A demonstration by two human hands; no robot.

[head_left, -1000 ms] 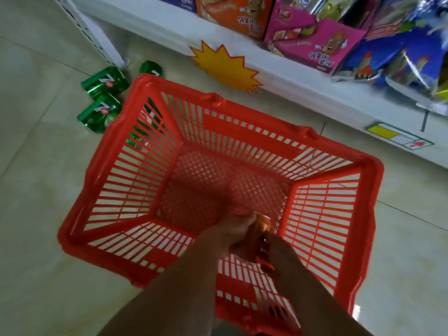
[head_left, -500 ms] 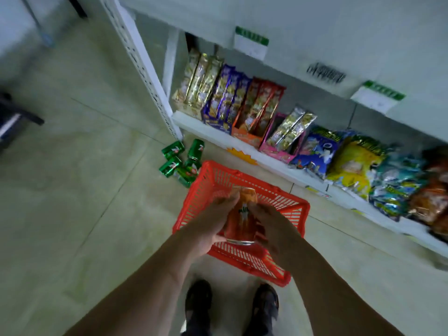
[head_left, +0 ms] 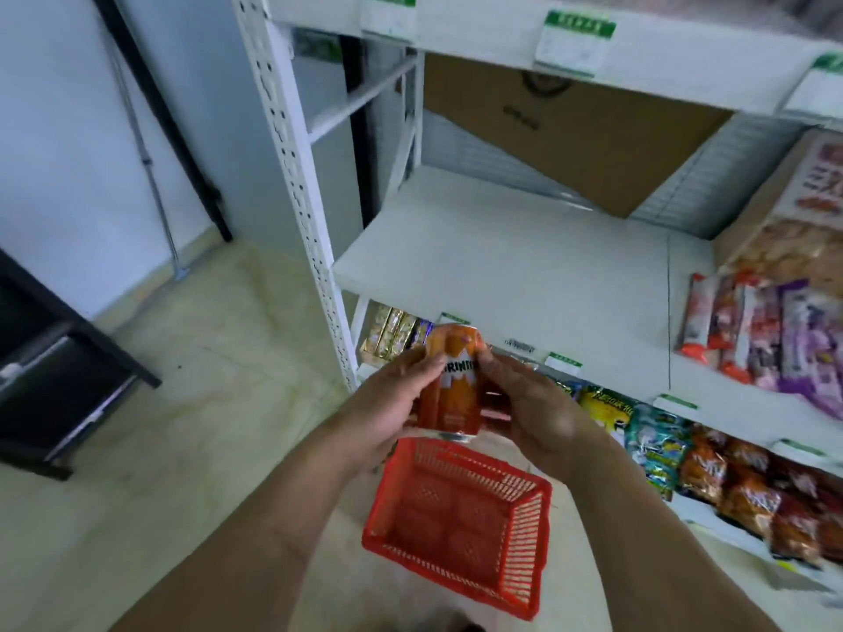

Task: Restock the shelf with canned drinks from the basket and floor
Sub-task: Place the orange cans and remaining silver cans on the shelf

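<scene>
Head view, angled down, facing shelf (head_left: 502, 266) closely

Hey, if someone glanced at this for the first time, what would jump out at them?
First, the orange can at the centre, held upright between the left hand and the right hand. Just below it on the floor sits the red basket, which looks empty. Behind the can, a bare white shelf stretches across, with colourful snack packets at its right end.
</scene>
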